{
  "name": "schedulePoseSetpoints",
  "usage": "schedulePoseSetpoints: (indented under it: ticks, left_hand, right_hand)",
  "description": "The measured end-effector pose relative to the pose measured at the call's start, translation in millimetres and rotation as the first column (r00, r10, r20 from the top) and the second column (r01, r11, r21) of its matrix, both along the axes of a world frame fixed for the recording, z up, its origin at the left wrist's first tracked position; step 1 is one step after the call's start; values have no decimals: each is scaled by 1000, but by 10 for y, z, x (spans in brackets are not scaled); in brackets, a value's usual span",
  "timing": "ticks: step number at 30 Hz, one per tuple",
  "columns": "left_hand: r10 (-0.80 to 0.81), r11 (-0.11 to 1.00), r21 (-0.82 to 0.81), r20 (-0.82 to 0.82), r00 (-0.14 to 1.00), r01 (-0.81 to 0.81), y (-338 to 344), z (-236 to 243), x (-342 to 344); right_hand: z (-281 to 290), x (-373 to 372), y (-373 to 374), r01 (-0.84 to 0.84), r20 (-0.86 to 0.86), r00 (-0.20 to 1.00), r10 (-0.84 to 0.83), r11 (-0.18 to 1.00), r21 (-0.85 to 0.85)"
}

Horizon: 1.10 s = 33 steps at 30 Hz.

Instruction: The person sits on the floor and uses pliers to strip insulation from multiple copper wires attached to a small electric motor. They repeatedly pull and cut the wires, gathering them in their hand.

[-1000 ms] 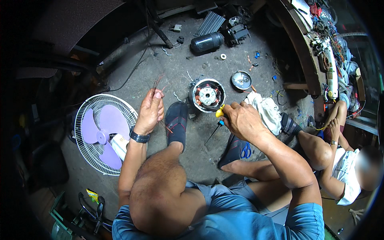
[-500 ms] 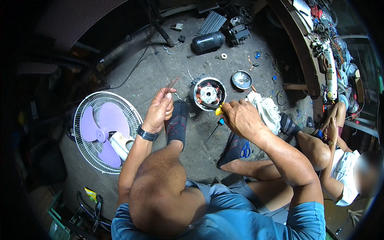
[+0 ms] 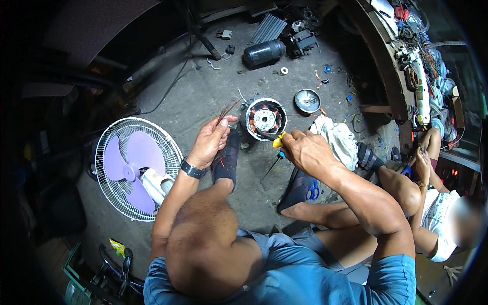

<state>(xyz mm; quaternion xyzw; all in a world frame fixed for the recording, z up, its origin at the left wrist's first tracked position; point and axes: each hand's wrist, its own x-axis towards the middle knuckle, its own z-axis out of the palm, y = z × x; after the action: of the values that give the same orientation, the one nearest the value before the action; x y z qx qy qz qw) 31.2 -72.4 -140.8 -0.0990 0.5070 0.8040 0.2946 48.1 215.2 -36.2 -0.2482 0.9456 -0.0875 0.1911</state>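
A round electric motor (image 3: 264, 120) stands uncovered on the floor before me, copper windings around its pale centre. My left hand (image 3: 209, 142) pinches a small bunch of thin copper wires (image 3: 227, 110) to the left of the motor, their loose ends sticking up. At the motor's lower right rim, my right hand (image 3: 308, 152) is closed on a yellow-handled tool (image 3: 278, 141). Its dark end reaches onto the rim; the fingers hide too much to tell its kind. Just below lies a screwdriver with a blue handle (image 3: 281, 154). The round motor cover (image 3: 307, 101) rests to the right.
A fan with purple blades (image 3: 130, 172) in a white guard lies left. White cloth (image 3: 335, 140) is right of my right hand, and blue scissors (image 3: 313, 189) are by my right foot. A black cylinder (image 3: 264, 53) lies farther off. Another person's hands (image 3: 421, 162) are at right.
My left hand has shifted slightly right with the copper wires, nearer the motor. My right hand and the yellow-handled tool stay almost where they were.
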Motion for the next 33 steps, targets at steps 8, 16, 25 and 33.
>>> schedulePoseSetpoints:
  ticks: [8,16,25,33]
  left_hand:
    - [-166,964,-261,-467,869,44,212,165,-73]
    - [-51,999,-32,-540,840,40,167,746,-234]
    - [238,961,-96,-187,953,-259,-276,328,-258]
    - [231,971,-53,-56,971,-234,-307,2,-93]
  right_hand:
    - [1032,72,-8,58,-56,996,-65,992,-115]
    - [1227,-35,-28,84,-161,978,-131,959,-271]
    - [161,-31,126,-1,-56,998,5,997,72]
    - [-12,-29,22,-29,-91,995,39,993,116]
